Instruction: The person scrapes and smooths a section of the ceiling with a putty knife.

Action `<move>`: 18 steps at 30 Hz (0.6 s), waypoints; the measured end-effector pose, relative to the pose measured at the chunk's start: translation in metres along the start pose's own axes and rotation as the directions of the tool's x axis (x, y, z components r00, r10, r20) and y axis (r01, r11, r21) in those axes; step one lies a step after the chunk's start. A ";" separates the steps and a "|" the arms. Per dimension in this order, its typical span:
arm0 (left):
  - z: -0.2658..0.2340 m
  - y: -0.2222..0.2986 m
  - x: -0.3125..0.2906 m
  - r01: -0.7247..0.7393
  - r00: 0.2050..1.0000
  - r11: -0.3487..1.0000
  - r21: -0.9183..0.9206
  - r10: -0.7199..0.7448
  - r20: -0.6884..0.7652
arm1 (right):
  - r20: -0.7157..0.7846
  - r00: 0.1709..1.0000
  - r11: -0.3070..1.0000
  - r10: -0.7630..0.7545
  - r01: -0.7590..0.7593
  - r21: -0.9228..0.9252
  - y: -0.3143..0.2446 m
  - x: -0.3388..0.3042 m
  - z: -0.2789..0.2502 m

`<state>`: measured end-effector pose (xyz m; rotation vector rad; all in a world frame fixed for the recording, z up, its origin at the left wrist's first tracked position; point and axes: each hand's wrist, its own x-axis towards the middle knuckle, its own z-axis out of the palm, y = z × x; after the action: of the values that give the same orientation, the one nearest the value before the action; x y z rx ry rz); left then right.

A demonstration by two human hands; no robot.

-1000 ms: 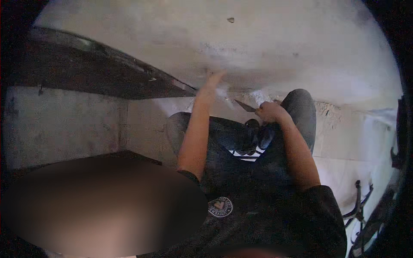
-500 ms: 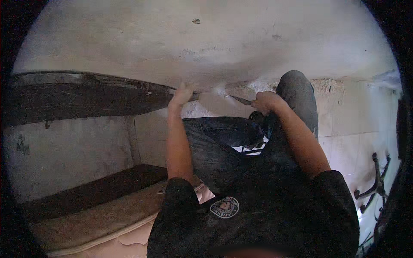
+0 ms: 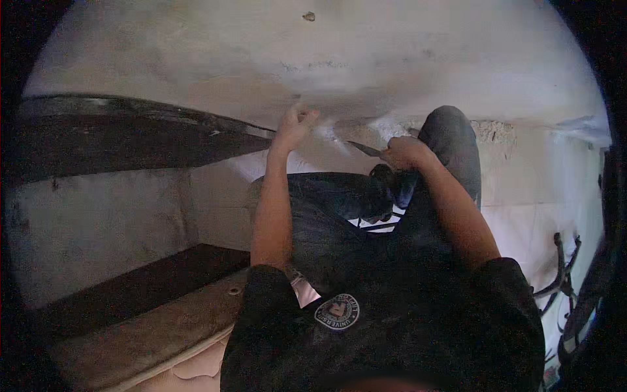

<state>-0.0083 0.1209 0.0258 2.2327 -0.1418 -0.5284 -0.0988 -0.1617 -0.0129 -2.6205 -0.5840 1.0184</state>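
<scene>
My right hand (image 3: 403,153) is closed around the handle of a thin metal scraper (image 3: 363,149), whose blade points left at the foot of the pale plaster wall (image 3: 339,59). Up against that wall, just left of the blade tip, my left hand (image 3: 295,127) has its fingers spread and holds nothing. A patch of white loose plaster (image 3: 330,134) lies between the two hands. My knees in dark jeans (image 3: 450,137) are bent below the hands.
A dark shelf slab (image 3: 130,134) juts from the wall at left, above a lower ledge (image 3: 144,326). Dark cables (image 3: 562,274) hang at the right edge beside a white tiled surface (image 3: 535,196). A small mark (image 3: 309,16) sits high on the wall.
My left hand has shifted right along the wall toward the scraper tip. The view has swung, and the right hand keeps its grip on the tool.
</scene>
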 end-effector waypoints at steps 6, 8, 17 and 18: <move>0.008 -0.013 0.001 0.061 0.998 0.817 0.573 -0.066 -0.012 | -0.018 0.985 0.972 0.174 -0.169 0.161 -0.003 -0.004 0.001; 0.011 -0.017 0.000 0.048 0.999 0.801 0.596 -0.050 -0.014 | -0.018 0.984 0.968 0.176 -0.169 0.186 -0.003 -0.005 0.001; 0.029 -0.042 0.014 -0.116 0.991 0.767 0.630 0.134 0.020 | -0.059 0.989 0.976 0.137 -0.124 0.180 -0.008 -0.009 -0.005; 0.028 -0.044 0.016 -0.077 0.997 0.726 0.684 0.070 0.038 | -0.075 0.989 0.977 0.128 -0.113 0.178 -0.009 -0.011 -0.006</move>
<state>-0.0086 0.1258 -0.0290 2.9353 -0.5039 -0.4901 -0.1046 -0.1592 0.0008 -2.5555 -0.3044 0.9388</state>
